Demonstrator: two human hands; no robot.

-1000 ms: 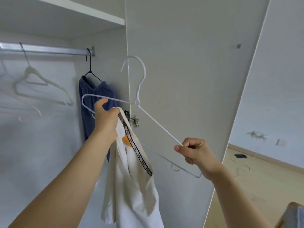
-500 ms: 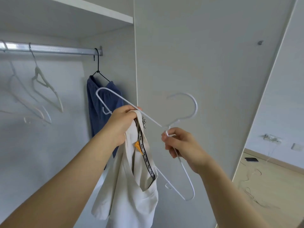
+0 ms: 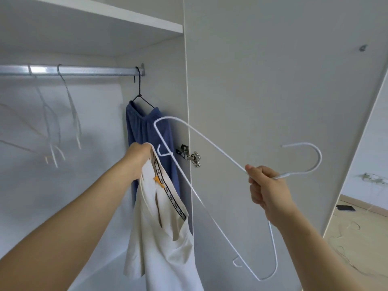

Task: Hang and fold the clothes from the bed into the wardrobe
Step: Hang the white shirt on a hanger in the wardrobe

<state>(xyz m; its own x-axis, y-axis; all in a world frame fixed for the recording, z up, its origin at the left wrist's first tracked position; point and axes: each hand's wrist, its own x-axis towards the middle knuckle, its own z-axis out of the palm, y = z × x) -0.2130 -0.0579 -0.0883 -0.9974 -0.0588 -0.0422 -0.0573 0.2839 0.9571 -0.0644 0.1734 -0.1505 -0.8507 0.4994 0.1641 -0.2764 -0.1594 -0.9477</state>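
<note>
My left hand grips the neckline of a cream shirt, which hangs down in front of the open wardrobe. A black printed tape and an orange tag show inside its collar. My right hand grips the neck of a white wire hanger. The hanger is turned on its side, hook pointing right, one shoulder end up near the shirt's collar, the other low. A blue garment hangs on a black hanger from the metal rail, just behind my left hand.
Several empty pale hangers hang on the rail at the left. A shelf runs above. The wardrobe door stands open on the right, with a hinge at its edge. Beyond it is wooden floor with a dark phone.
My right hand has moved right and up with the hanger, swinging its hook further right and lifting one shoulder end above the shirt's collar. My left hand still holds the shirt.
</note>
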